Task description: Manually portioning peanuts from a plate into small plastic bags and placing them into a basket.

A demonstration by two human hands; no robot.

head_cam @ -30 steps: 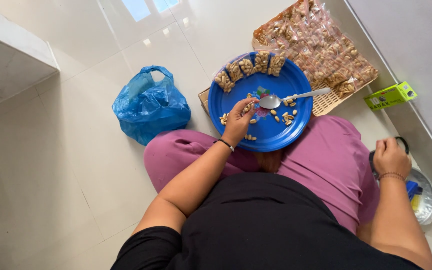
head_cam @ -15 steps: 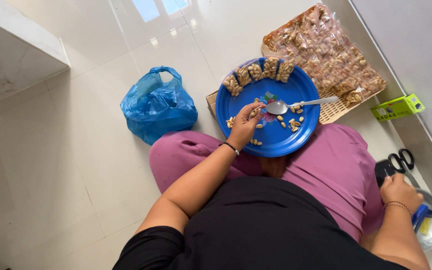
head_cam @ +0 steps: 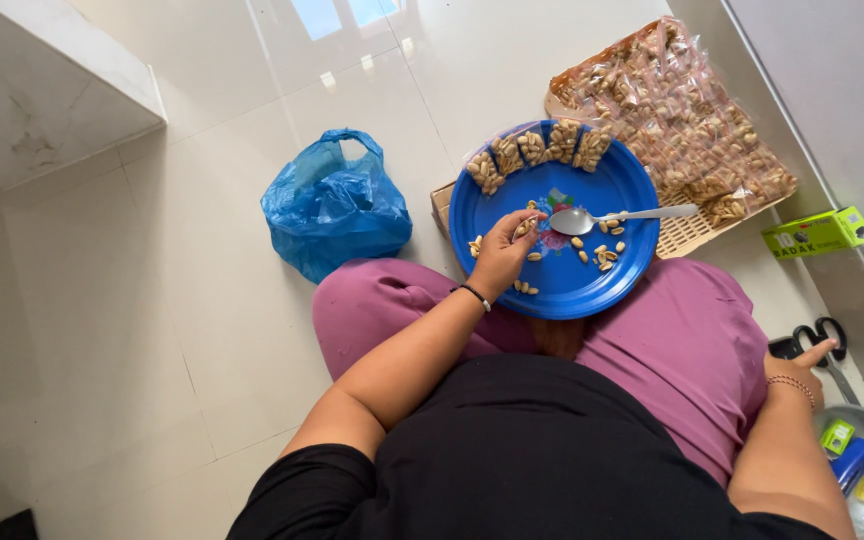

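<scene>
Peanuts (head_cam: 597, 252) loose on blue plate (head_cam: 562, 290) in lap, a few pinched in left hand (head_cam: 504, 252) beside spoon (head_cam: 577, 220). Right hand (head_cam: 797, 372), a second ago fisted at the knee, now lowered onto black scissors (head_cam: 824, 335), fingers touching, grip unclear. Small filled packets (head_cam: 537, 150) along plate's far rim. Beyond: blue plastic bag (head_cam: 332, 205), woven tray of packets (head_cam: 672, 110), green box (head_cam: 817, 232), pale glossy tiled floor (head_cam: 152, 320).

One blue plate (head_cam: 562, 285), one spoon (head_cam: 617, 216), five small packets (head_cam: 537, 148) of nuts along its rim, roughly a dozen loose nuts (head_cam: 602, 252) (too small to count surely), one blue bag (head_cam: 332, 205), one green box (head_cam: 817, 232), one pair of scissors (head_cam: 820, 338).
</scene>
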